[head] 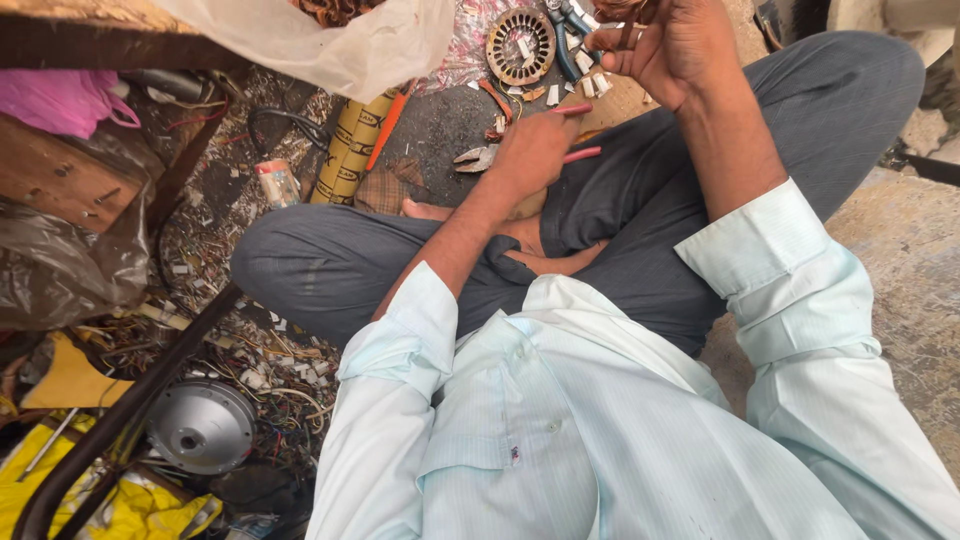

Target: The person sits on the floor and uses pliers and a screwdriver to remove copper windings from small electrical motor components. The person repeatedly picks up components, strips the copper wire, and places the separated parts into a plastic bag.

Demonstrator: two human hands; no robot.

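Scissors (pixel 572 132) with red handles sit in the left hand (pixel 530 150), near the middle of the view at about 12 o'clock from the person's lap; the fingers are closed around the handles, one red loop poking out above the knuckles and one to the right. The blades are hidden behind the hand. At 1 o'clock from it, the right hand (pixel 668 48) is raised, its fingers pinched together on a small brownish piece (pixel 628 22) that is too cut off by the top edge to identify.

Just beyond the hands, at 12 o'clock, a round metal stator ring (pixel 521 45) with slots lies on the floor (pixel 440 120), and blue-handled pliers (pixel 568 30) rest beside it at its 3 o'clock. Small white paper strips (pixel 583 75) are scattered below the ring. At 9 o'clock from the left hand, yellowish cardboard tubes (pixel 350 150) lie together with an orange stick (pixel 385 125) across them. A clear plastic bag (pixel 330 40) hangs at 11 o'clock.

The person sits cross-legged in grey trousers (pixel 640 240) and a pale striped shirt (pixel 560 420). Far at 8 o'clock, a round silver motor cover (pixel 200 428) lies among wire scraps (pixel 270 360), with a black pipe (pixel 130 410) crossing beside it and a pink bag (pixel 60 100) at 10 o'clock.
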